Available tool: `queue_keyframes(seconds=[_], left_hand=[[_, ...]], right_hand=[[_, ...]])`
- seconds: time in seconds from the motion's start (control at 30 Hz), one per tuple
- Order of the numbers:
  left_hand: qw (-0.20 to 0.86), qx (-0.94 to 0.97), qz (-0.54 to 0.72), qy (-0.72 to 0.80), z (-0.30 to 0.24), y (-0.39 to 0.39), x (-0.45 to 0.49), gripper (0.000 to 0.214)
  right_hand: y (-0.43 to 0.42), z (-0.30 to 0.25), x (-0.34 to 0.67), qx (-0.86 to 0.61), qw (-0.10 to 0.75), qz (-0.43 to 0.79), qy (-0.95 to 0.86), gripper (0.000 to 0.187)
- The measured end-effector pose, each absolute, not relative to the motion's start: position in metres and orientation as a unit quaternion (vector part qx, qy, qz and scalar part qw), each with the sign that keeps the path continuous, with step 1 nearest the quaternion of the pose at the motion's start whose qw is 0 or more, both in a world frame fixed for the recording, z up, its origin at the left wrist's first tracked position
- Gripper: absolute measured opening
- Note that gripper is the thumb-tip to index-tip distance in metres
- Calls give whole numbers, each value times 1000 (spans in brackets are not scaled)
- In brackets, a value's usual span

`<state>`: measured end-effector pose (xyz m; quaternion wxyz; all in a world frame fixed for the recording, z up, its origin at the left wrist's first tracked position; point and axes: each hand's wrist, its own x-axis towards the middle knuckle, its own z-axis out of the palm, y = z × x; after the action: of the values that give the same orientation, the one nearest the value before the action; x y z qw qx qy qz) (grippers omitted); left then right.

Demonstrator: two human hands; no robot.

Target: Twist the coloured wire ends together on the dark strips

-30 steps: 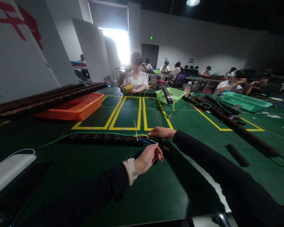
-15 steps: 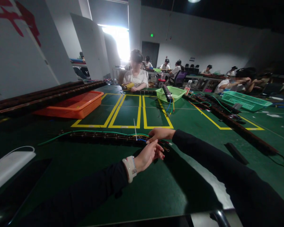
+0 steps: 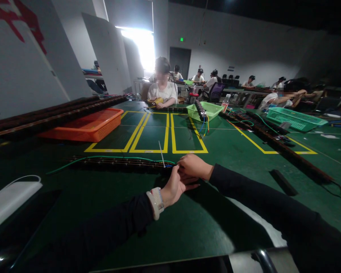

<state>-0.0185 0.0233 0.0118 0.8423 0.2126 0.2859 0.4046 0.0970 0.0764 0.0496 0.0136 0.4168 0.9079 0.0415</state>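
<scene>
A long dark segmented cable chain (image 3: 122, 163) lies crosswise before me. A green wire (image 3: 102, 157) runs along its top and trails past its left end. Near its right end a thin white cable tie (image 3: 161, 154) sticks up beside a short blue wire (image 3: 168, 166). There, my left hand (image 3: 174, 186) is closed on the wires from below, thumb up and some fingers stretched to the right. My right hand (image 3: 195, 167) comes over the top, its fingertips pinched on the wires against the left thumb. The wire ends are hidden behind both hands.
An orange basket (image 3: 102, 127) stands back left under long dark strips (image 3: 59, 112). Behind the yellow-taped boxes is a light green basket (image 3: 213, 113); a teal basket (image 3: 295, 119) stands right. Another cable chain (image 3: 295, 161) and a black bar (image 3: 283, 182) lie right. A person (image 3: 162, 91) sits opposite.
My right hand has shifted slightly and curled its fingers tighter. The left thumb now meets them, and the ring terminals that showed right of my hands are now covered.
</scene>
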Motion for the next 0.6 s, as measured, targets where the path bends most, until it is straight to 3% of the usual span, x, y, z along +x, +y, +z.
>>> queue_keyframes(seconds=[0.13, 0.33, 0.5, 0.6], left_hand=[[828, 152, 456, 287, 9, 25, -18, 28], [819, 139, 462, 312, 11, 29, -17, 28], [809, 129, 485, 305, 15, 29, -14, 20], [818, 137, 475, 294, 14, 29, -13, 22]], right_hand=[[66, 45, 93, 375, 45, 129, 917, 18], [47, 37, 86, 335, 38, 241, 910, 25], [35, 31, 88, 355, 6, 253, 900, 32], [31, 29, 91, 367, -13, 200, 908, 36]])
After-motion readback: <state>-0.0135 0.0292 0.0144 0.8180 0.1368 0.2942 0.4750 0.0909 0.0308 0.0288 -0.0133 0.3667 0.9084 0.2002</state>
